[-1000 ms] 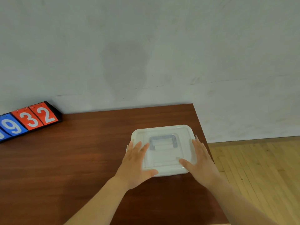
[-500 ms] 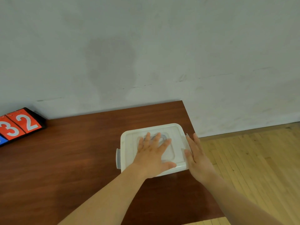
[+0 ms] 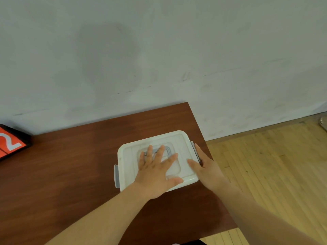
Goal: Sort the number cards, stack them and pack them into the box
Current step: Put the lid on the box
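Red number card (image 3: 10,142) at left edge of worktop (image 3: 62,183), well apart from box; white closed box (image 3: 129,156) near right edge, toward far right corner; left hand (image 3: 155,172) flat on lid (image 3: 178,138), fingers straight over grey handle (image 3: 168,150), gripping nothing; right hand (image 3: 207,167) released, straight fingers against right-side latch (image 3: 193,146), thumb on lid; box likely light, stiff, smooth plastic, may slide on worktop; best taken by handle or both sides
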Available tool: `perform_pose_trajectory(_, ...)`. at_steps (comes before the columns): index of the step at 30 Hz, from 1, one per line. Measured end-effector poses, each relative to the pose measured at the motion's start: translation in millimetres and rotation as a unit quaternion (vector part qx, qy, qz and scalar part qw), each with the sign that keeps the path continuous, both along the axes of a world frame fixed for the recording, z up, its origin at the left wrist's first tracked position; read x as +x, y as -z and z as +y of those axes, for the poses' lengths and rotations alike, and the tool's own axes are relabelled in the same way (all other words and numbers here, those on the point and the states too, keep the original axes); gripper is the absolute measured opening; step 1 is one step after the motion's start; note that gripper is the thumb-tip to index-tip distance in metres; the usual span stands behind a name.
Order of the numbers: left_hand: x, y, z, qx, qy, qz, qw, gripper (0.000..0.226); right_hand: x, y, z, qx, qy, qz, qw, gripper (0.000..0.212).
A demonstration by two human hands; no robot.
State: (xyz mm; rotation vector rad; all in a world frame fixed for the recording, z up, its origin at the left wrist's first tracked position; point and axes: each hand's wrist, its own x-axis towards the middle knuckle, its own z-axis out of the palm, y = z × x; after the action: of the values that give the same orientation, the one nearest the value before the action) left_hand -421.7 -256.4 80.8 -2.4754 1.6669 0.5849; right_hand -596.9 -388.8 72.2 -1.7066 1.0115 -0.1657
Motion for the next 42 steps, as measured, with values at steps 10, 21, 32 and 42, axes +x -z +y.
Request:
perform_pose_trajectory(10,0,0,0,0.005,-0.005,0.008,1.0,0.084,6,-4,0,-0.081,-0.046,0.065,0.994,0.057)
perform_pose_trajectory(21,26,-12,33,-0.189,-0.138,0.05,0.971,0.069,30,-26,4,-0.279,-0.101,0.17,0.94,0.073)
perform_pose_trajectory(32,51,17,109,-0.265,-0.58,0.434,0.636,0.093,132,-8,48,-0.402,-0.378,0.185,0.813,0.083)
perform_pose_trajectory(42,54,17,103,-0.278,-0.483,0.285,0.78,0.069,149,0,53,-0.406,-0.359,0.241,0.805,0.084)
